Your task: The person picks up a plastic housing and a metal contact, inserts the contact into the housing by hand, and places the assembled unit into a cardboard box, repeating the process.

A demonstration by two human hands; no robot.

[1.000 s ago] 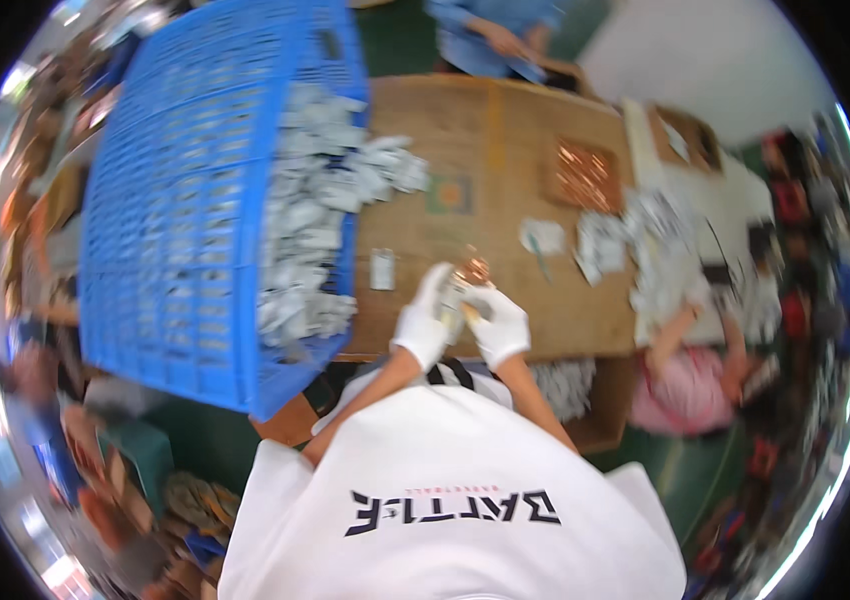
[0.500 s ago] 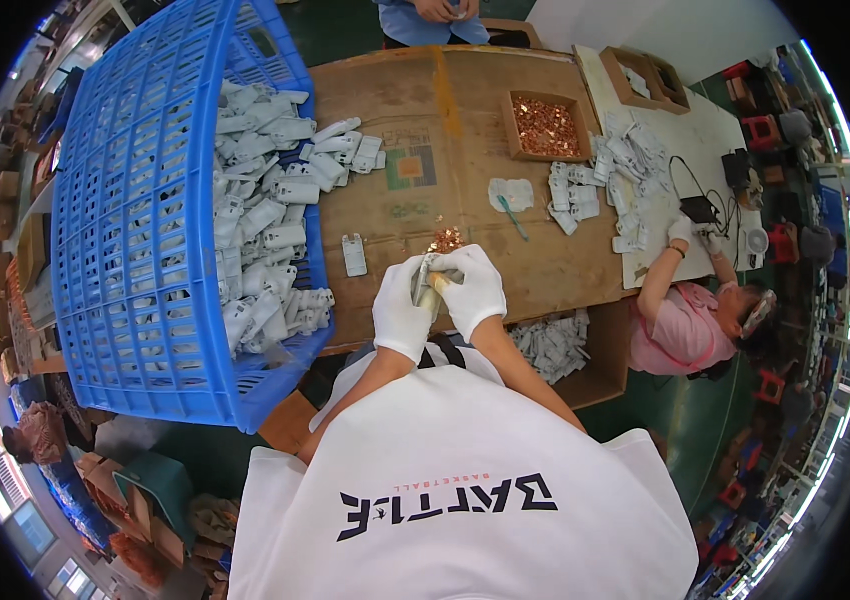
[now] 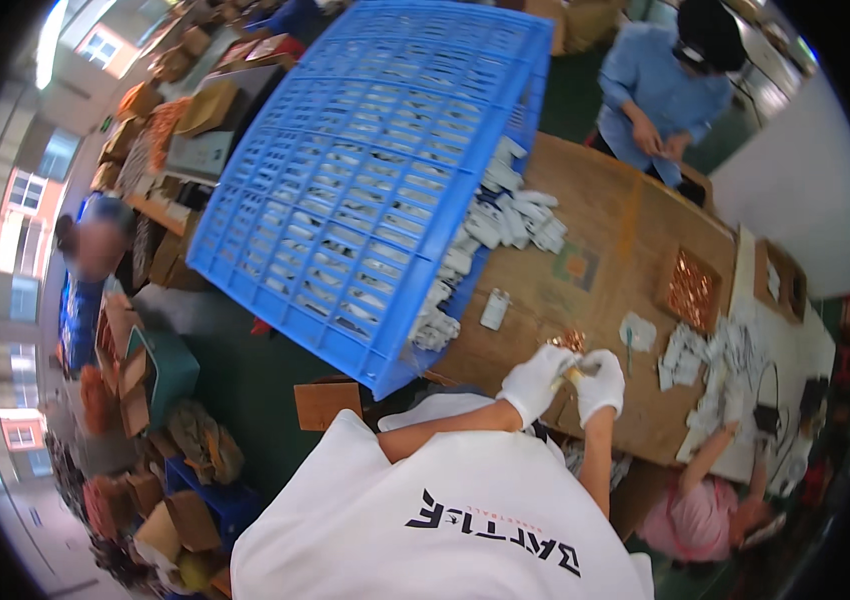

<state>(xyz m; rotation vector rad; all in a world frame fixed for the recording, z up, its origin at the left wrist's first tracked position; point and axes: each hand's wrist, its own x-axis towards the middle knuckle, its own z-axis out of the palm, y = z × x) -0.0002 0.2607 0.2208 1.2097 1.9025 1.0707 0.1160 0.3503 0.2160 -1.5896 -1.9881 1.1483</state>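
Note:
Both my hands wear white gloves and meet over the near edge of the cardboard-covered table point(image 3: 585, 290). My left hand point(image 3: 535, 385) is closed round a light plastic casing, mostly hidden by the fingers. Against it, my right hand point(image 3: 601, 385) has its fingers bent in a pinch; what they grip is too small and blurred to tell. Just beyond the fingertips lies a small heap of copper-coloured metal pieces point(image 3: 567, 340). One white plastic casing point(image 3: 495, 309) lies alone to the left of the heap.
A big blue plastic crate point(image 3: 345, 190) lies tipped on the left, spilling white casings point(image 3: 515, 220). Farther right are a box of copper pieces point(image 3: 692, 285), a clear bag point(image 3: 637, 331) and more casings point(image 3: 685, 352). One co-worker point(image 3: 665, 90) is across the table, another point(image 3: 690, 515) at right.
My view has swung left, so the table and crate appear shifted right and tilted. My hands stay together near the copper heap, with the fingers slightly rearranged.

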